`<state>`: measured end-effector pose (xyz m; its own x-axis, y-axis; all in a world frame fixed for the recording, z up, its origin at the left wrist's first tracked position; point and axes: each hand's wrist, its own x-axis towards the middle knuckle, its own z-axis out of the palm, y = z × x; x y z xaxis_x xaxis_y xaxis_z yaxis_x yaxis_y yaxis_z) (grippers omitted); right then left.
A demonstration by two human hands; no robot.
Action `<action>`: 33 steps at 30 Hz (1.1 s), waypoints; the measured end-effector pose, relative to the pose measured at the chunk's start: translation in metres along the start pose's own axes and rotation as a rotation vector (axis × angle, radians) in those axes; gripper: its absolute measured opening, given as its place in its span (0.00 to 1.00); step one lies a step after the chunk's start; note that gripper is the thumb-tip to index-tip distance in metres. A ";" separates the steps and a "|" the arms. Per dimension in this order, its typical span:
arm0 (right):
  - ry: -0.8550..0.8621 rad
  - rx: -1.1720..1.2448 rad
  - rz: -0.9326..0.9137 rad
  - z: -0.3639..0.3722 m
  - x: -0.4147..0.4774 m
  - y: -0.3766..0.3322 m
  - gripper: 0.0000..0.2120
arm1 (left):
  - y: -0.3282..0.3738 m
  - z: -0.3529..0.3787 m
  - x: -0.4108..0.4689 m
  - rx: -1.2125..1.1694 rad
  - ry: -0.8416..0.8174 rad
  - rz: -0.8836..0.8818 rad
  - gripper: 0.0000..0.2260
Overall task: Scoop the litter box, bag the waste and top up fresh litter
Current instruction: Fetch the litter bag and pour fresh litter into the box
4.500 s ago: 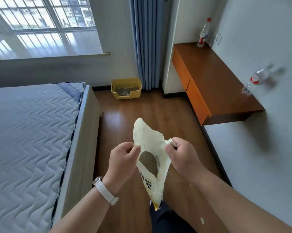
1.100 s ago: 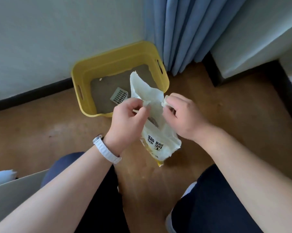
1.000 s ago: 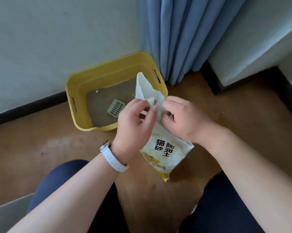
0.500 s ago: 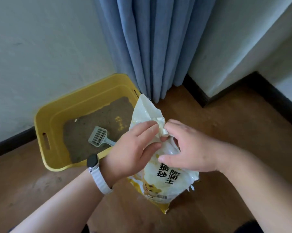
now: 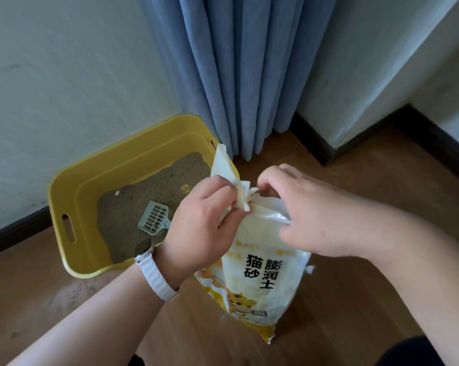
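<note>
A white and yellow litter bag (image 5: 260, 281) with black printed characters stands on the wooden floor. My left hand (image 5: 202, 220) pinches the crumpled top of the bag, and my right hand (image 5: 310, 207) grips the bag's top edge from the other side. To the left stands the yellow litter box (image 5: 72, 204), holding grey-brown litter (image 5: 133, 207). A pale slotted scoop (image 5: 154, 220) lies on the litter, its handle hidden behind my left hand.
A blue curtain (image 5: 236, 75) hangs to the floor behind the box and bag. White walls with dark skirting (image 5: 310, 138) form a corner at the back right. Scattered litter dust marks the floor (image 5: 72, 294) in front of the box.
I walked up to the litter box and crouched beside it. The bag now stands on the floor, and both hands have bunched its open top together.
</note>
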<state>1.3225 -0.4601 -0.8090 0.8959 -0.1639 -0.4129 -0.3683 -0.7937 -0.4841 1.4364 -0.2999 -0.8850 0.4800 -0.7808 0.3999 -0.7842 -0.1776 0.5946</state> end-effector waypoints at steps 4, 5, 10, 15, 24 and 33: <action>0.084 -0.084 0.081 -0.008 -0.002 0.010 0.04 | -0.011 -0.008 0.001 0.112 0.061 0.005 0.09; 0.116 -0.060 0.108 -0.007 0.000 0.013 0.06 | -0.012 -0.010 0.000 0.128 0.053 0.031 0.08; 0.208 0.058 0.183 0.010 0.015 0.020 0.14 | -0.007 -0.011 -0.005 0.186 -0.010 0.102 0.04; 0.336 0.194 0.143 0.032 0.028 0.009 0.13 | -0.007 -0.011 -0.011 0.214 -0.072 0.000 0.11; 0.265 0.432 -0.045 0.051 0.034 -0.028 0.11 | 0.000 0.003 -0.032 0.274 -0.180 -0.086 0.44; 0.220 0.502 -0.067 0.063 0.039 -0.027 0.07 | -0.015 -0.009 -0.035 0.309 -0.246 -0.134 0.24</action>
<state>1.3521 -0.4075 -0.8610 0.9324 -0.2837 -0.2240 -0.3338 -0.4385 -0.8344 1.4346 -0.2645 -0.9019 0.5070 -0.8517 0.1327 -0.8202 -0.4293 0.3781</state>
